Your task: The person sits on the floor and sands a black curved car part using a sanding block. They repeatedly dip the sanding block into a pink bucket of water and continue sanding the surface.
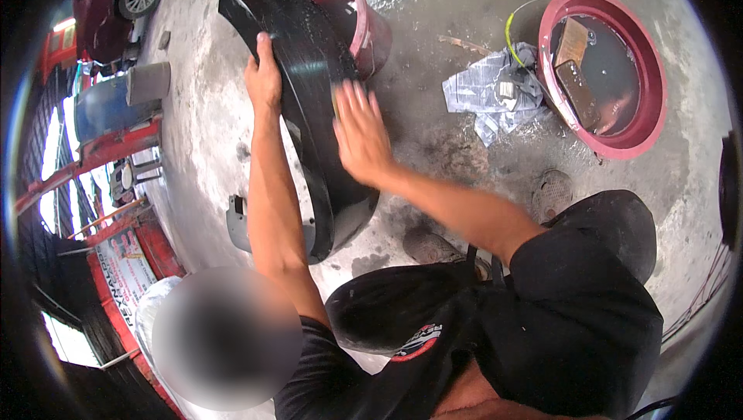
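Note:
A long, curved black car bumper [309,56] stands tilted in front of me, its surface wet and shiny. My left hand [264,79] is closed round its left edge, thumb on the near face and the other fingers mostly hidden. My right hand [362,135] lies flat against the bumper's right side with its fingers stretched out. A thin yellowish edge [335,102] shows beside those fingers; the palm hides the rest, so I cannot tell what it is. The bumper's lower end reaches down near my shoe [433,246].
A reddish bucket [377,44] stands behind the bumper. To the right, a wide red tub [656,87] holds murky water, a tan block [571,42] and a dark brown block [576,95]. Crumpled newspaper [484,87] lies beside it on wet concrete. A dark red car [101,21] is parked far left.

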Tool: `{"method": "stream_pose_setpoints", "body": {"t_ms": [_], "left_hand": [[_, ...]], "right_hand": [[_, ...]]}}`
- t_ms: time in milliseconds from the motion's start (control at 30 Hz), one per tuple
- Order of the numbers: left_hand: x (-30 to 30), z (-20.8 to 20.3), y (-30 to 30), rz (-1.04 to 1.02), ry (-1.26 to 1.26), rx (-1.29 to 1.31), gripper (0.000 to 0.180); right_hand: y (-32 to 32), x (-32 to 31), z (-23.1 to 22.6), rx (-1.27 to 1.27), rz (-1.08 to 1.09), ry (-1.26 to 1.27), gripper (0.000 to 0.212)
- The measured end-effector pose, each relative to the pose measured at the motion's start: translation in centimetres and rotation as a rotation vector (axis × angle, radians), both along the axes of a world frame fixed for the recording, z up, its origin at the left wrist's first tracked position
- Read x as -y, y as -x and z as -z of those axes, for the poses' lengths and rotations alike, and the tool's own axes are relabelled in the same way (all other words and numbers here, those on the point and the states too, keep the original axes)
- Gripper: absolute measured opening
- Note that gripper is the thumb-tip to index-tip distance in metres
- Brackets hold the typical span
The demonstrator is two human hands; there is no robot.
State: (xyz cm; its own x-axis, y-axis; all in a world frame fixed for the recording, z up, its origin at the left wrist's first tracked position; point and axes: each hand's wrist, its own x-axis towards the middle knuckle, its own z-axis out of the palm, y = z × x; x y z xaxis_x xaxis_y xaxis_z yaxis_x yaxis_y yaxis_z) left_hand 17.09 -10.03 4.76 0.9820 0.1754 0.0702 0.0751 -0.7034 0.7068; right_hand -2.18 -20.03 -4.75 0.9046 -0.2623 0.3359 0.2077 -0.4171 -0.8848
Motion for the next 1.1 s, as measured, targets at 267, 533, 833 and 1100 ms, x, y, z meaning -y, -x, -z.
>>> {"method": "stream_pose_setpoints", "body": {"t_ms": [267,533,833,1100], "left_hand": [[1.6,0.1,0.0,0.04,0.183,-0.091,0.073],[-1.5,1.2,-0.1,0.008,0.156,-0.028,0.073],[-1.9,1.0,0.1,-0.043,-0.03,0.034,0.071],[-0.2,0.9,-1.0,0.014,0.079,-0.038,0.073]], "right_hand": [[-21.0,5.8,-3.0,-0.014,-0.002,-0.024,0.049],[-9.0,1.2,-3.0,0.116,0.082,0.015,0.058],[2.6,-1.7,0.1,0.21,-0.223,0.139,0.057],[-19.7,4.0,-4.9,0.265,-0.172,0.173,0.052]]}}
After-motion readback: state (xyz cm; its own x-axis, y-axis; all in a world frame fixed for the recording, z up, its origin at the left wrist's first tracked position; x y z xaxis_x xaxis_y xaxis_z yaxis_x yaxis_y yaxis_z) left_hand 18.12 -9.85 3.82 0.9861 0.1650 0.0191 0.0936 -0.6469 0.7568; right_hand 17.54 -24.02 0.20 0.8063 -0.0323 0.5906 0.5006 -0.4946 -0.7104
